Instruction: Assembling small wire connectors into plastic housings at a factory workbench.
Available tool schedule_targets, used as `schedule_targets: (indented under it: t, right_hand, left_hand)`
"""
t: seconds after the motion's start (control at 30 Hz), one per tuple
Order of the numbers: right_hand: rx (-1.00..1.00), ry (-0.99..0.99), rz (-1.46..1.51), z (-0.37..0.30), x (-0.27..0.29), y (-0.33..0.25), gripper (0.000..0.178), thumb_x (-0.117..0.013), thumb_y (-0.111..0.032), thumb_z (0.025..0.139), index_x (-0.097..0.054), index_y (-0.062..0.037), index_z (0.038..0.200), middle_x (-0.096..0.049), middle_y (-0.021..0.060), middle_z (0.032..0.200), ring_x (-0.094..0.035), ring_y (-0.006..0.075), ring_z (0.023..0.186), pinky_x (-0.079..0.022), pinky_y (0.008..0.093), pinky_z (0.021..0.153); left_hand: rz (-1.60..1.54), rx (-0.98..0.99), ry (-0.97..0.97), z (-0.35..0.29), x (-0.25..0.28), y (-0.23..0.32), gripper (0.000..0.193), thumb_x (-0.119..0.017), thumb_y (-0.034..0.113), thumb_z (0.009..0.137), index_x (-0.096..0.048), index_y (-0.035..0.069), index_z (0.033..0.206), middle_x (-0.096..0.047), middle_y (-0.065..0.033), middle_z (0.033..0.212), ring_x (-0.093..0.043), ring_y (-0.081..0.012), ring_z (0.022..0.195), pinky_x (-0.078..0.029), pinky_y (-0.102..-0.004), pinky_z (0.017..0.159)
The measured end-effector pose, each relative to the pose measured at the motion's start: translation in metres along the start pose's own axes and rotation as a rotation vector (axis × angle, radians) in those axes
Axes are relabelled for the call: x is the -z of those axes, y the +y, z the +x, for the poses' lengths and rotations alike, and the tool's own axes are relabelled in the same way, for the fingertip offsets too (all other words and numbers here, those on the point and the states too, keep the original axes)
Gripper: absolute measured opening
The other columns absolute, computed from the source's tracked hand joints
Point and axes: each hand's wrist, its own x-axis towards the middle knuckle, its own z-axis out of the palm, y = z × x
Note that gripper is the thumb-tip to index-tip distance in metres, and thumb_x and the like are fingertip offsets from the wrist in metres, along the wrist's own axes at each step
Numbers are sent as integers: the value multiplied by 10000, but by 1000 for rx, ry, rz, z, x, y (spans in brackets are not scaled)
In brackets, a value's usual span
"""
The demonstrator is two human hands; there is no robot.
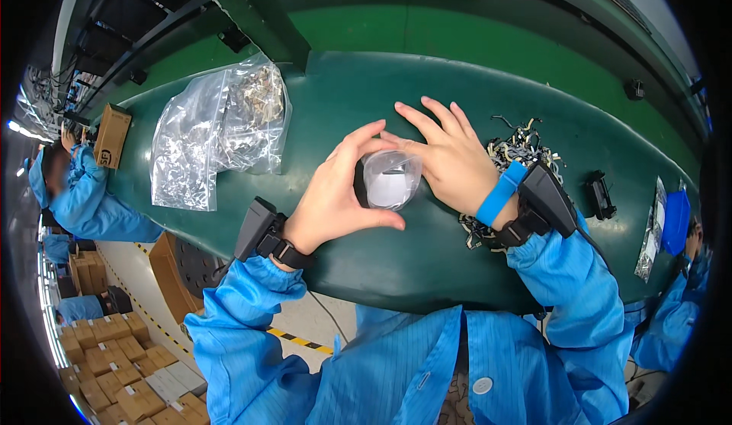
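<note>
Cables (526,149) are left loose at right; small parts (259,97) are already bagged in clear plastic bags (183,158) at left. Between the hands, a clear plastic cylinder (393,182) is placed. It is surrounded by the left hand (328,202), thumb and fingers curved wide. On the right hand (461,167), outer fingers are spread; whether the rim is pinched cannot be told.

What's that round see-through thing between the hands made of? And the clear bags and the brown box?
The round thing looks like smooth plastic: it's see-through, though it could be glass. The clear bags seem thin, shiny plastic: wrinkled, with bright glints. The brown box looks like matte cardboard: flat sides, tan colour.
</note>
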Motion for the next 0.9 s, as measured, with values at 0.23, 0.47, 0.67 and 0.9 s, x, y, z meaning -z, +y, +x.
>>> schedule_targets:
  t: [0.23, 0.47, 0.67, 0.9]
  right_hand:
    - [-40, -65, -124, 12, -12, 3, 573, -616, -152, 820, -490, -134, 1378, -379, 96, 1483, -294, 342, 1388, -227, 514, 1139]
    - [-172, 156, 176, -4, 55, -19, 520, -582, -29, 807, -503, -59, 1320, -433, 152, 1404, -351, 386, 1328, -277, 487, 1110]
    - [-293, 223, 362, -66, 114, -25, 422, -520, 48, 771, -607, -37, 1175, -526, 146, 1301, -397, 383, 1302, -292, 464, 1095]
    - [-477, 367, 427, -109, 134, -19, 316, -502, 5, 800, -624, 1, 1091, -549, 147, 1262, -403, 348, 1313, -260, 460, 1107]
  left_hand:
    - [153, 27, -148, -7, -2, 6, 1163, -880, 379, 596, -197, 39, 1473, -577, -103, 1302, -503, -312, 1257, -220, -496, 1156]
    - [319, -17, -138, -14, 7, 1, 1148, -864, 358, 625, -174, 42, 1486, -572, -91, 1324, -510, -291, 1253, -240, -501, 1146]
    - [424, -61, -10, -17, 9, 2, 1091, -874, 321, 612, -252, 27, 1459, -573, -134, 1300, -545, -321, 1195, -314, -482, 1115]
    - [400, -49, -12, -16, 6, 3, 1051, -882, 308, 596, -314, 10, 1428, -538, -159, 1327, -525, -339, 1211, -323, -481, 1107]
